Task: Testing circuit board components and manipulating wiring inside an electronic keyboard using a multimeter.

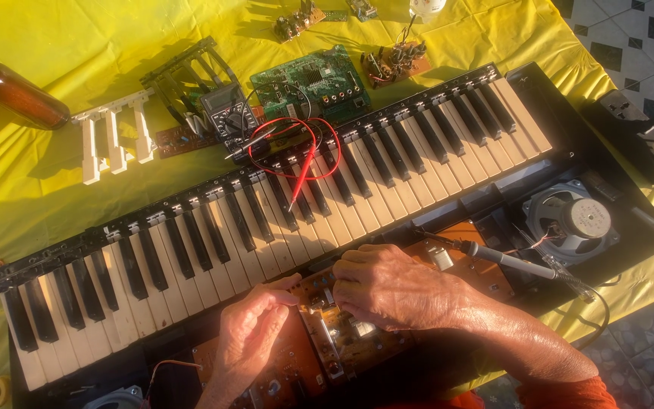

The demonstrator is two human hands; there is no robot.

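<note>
Both hands were down on the brown circuit board (342, 333) that lay in the opened body of the electronic keyboard (281, 220), just in front of the white keys. The right hand (391, 288) lay knuckles-up with its fingers curled onto the board's upper edge, pressing or gripping there; the left hand (255, 333) had its fingertips drawn together against the board's near corner, though whether they pinched a small part or only steadied the board could not be made out from this angle. Work of this kind probably went best with one hand holding the board flat while the other moved lightly, so that the thin wires running off it were not strained. A soldering iron (509, 260) rested just beside the right wrist, its tip pointing toward the board, and seemed the closest hazard for a sleeve or forearm. The speaker (569, 222) sat near on the right, inside the case. Up past the black keys lay the red probe lead (304, 170), the multimeter (228, 113) and a green circuit board (312, 83) on the yellow cloth (54, 182). The freest room appeared to lie on the cloth at upper left, between the loose white keys (111, 140) and the brown bottle (13, 92).
</note>
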